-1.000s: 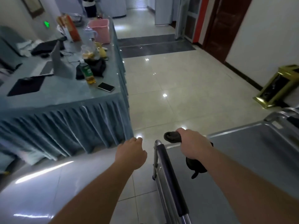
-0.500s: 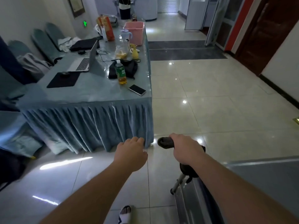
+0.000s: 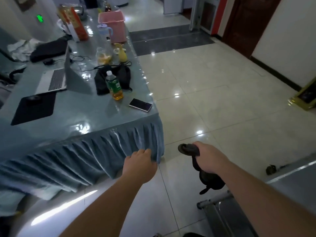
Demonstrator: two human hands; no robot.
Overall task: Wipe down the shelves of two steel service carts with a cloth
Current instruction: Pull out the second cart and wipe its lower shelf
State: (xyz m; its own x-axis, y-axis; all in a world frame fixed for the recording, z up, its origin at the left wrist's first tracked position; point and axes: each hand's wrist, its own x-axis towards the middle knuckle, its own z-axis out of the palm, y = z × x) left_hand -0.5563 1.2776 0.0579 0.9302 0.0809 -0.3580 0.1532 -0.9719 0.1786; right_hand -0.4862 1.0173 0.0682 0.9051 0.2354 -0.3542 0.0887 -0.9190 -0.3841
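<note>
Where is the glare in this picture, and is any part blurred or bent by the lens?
Head view: bright ceiling-light spots glare on the tiled floor and on the shiny table cover; a long streak glares at lower left. The wide lens bends the walls and table edges. The forearms are soft near the frame, while the right hand holding the dark cloth is fairly sharp.

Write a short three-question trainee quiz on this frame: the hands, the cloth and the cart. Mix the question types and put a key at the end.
1. True or false: the right hand grips a dark cloth.
2. Multiple choice: where does the steel cart show? A) top left B) bottom right C) centre.
3. Fill in: the left hand holds ____.

Key:
1. True; the cloth sticks out above the fist and hangs below it.
2. B; only its shelf and a rail show.
3. Nothing; its fingers curl loosely in front of the blue table skirt.
</note>
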